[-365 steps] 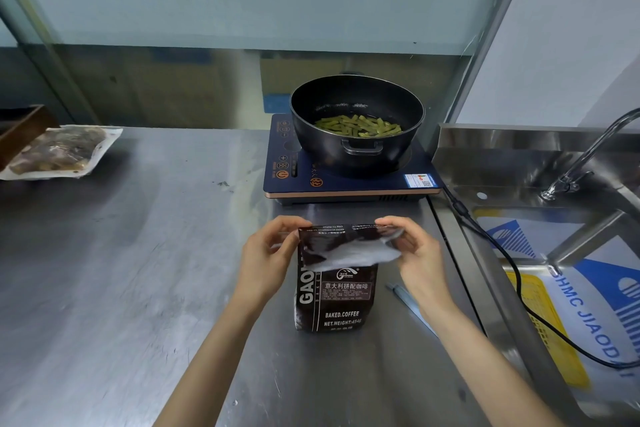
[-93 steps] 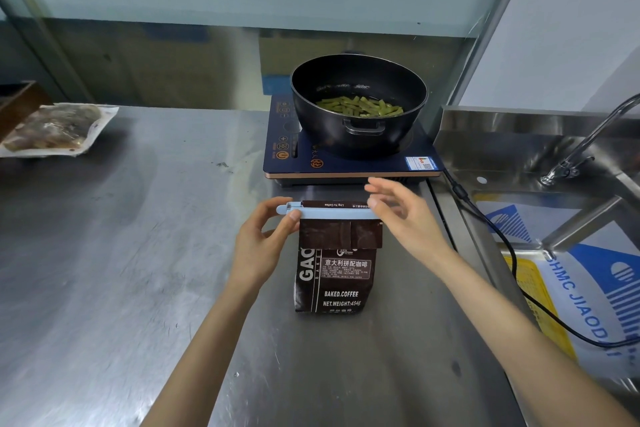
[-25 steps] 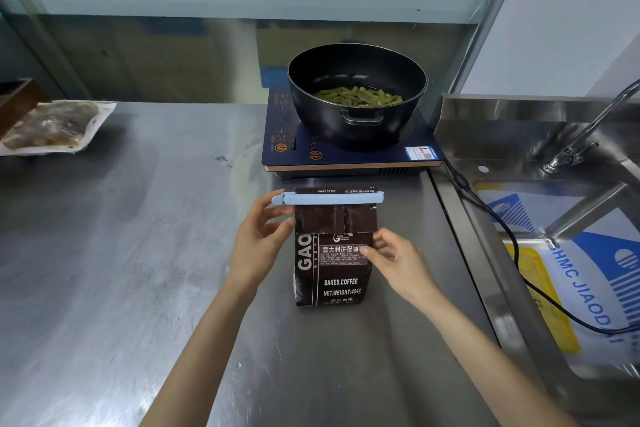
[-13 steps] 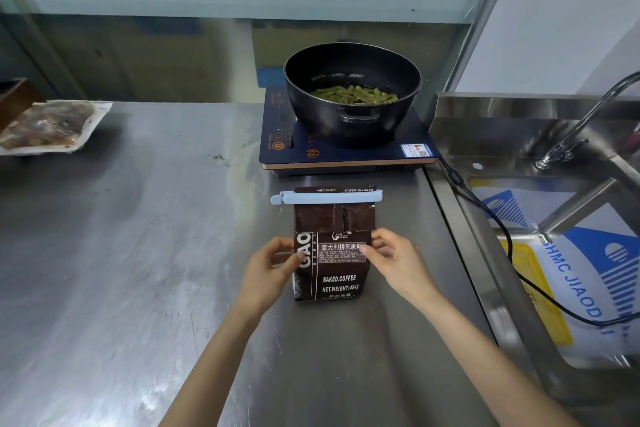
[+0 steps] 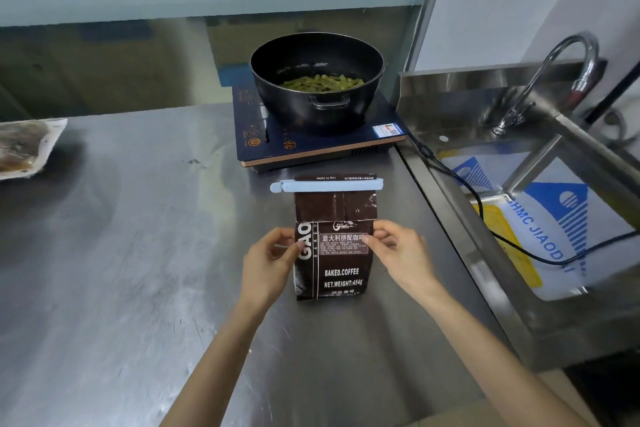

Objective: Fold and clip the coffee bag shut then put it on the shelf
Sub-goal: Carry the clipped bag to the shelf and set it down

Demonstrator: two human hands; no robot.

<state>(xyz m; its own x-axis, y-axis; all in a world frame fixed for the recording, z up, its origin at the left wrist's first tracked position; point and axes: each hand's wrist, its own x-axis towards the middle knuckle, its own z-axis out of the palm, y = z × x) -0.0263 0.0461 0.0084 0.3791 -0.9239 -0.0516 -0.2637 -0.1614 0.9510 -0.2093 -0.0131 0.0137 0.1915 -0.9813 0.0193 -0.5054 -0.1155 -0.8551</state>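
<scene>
Hands (image 5: 268, 262) (image 5: 398, 251) now lower, each grip closed on clipped coffee bag (image 5: 334, 267) sides, earlier nearer clip (image 5: 326, 185).

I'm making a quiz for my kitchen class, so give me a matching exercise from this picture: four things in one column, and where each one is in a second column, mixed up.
Things:
1. blue clip
2. black pot
3. coffee bag
4. faucet

Places:
A. standing on the steel counter, held at both sides by the left hand and right hand
B. over the sink at the right
C. across the folded top of the bag
D. on the induction cooker

Pairs: 1-C, 2-D, 3-A, 4-B
</scene>
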